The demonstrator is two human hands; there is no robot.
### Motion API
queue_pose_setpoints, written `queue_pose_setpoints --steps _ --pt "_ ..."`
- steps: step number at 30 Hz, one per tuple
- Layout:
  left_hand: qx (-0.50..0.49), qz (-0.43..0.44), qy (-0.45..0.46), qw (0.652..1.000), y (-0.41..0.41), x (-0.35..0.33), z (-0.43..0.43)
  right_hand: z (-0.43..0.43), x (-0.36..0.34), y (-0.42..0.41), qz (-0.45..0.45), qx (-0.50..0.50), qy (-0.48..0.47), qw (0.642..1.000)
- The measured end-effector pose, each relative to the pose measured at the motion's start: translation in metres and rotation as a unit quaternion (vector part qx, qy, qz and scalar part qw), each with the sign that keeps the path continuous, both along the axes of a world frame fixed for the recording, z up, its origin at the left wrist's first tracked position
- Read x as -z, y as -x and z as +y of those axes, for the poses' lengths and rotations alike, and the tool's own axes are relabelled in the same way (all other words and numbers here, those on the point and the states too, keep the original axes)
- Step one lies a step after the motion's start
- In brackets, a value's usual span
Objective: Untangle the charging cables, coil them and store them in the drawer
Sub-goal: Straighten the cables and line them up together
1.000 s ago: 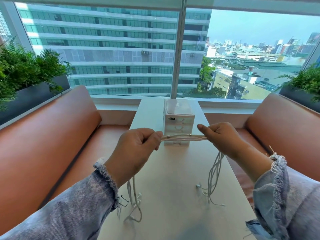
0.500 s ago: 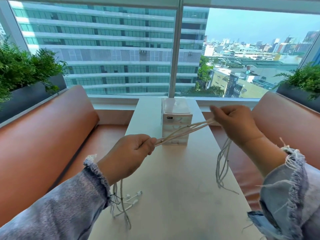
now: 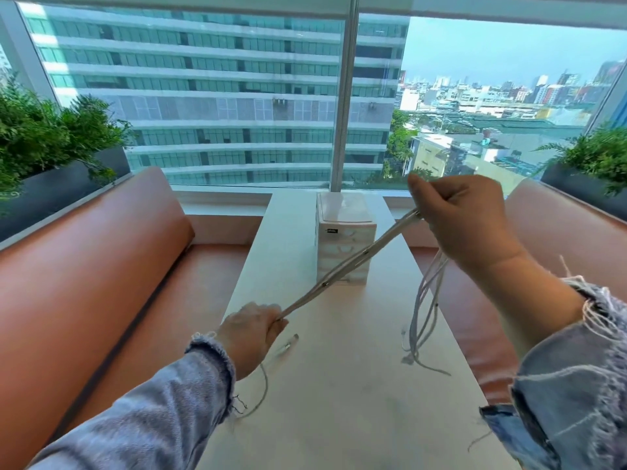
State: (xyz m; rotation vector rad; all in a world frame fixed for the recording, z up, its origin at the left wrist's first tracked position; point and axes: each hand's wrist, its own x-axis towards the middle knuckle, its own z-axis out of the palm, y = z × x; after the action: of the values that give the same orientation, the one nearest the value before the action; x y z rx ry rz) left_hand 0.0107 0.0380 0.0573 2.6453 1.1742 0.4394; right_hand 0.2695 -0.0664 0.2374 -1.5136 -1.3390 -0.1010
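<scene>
Your left hand (image 3: 249,337) sits low at 8 o'clock, fingers curled round the bundle of white charging cables (image 3: 349,266). Your right hand (image 3: 464,222), raised at 2 o'clock, grips the same bundle, which runs taut between them. Loose ends hang from both fists over the surface (image 3: 339,401). The small drawer unit (image 3: 342,228) stands at 12 o'clock, behind the stretched cables.
</scene>
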Motion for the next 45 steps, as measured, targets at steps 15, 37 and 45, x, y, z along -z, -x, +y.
queue_pose_setpoints --steps 15,37,45 --pt "-0.195 -0.049 0.097 0.975 -0.001 -0.040 0.081 -0.010 0.002 -0.022 0.099 0.056 -0.025 0.993" --pt "-0.191 -0.098 0.328 0.920 -0.018 0.080 0.046 -0.005 0.080 -0.028 0.137 0.036 0.102 0.985" --pt "-0.131 0.308 0.240 0.911 -0.015 0.050 0.036 -0.007 0.108 -0.005 0.046 0.001 0.184 0.982"
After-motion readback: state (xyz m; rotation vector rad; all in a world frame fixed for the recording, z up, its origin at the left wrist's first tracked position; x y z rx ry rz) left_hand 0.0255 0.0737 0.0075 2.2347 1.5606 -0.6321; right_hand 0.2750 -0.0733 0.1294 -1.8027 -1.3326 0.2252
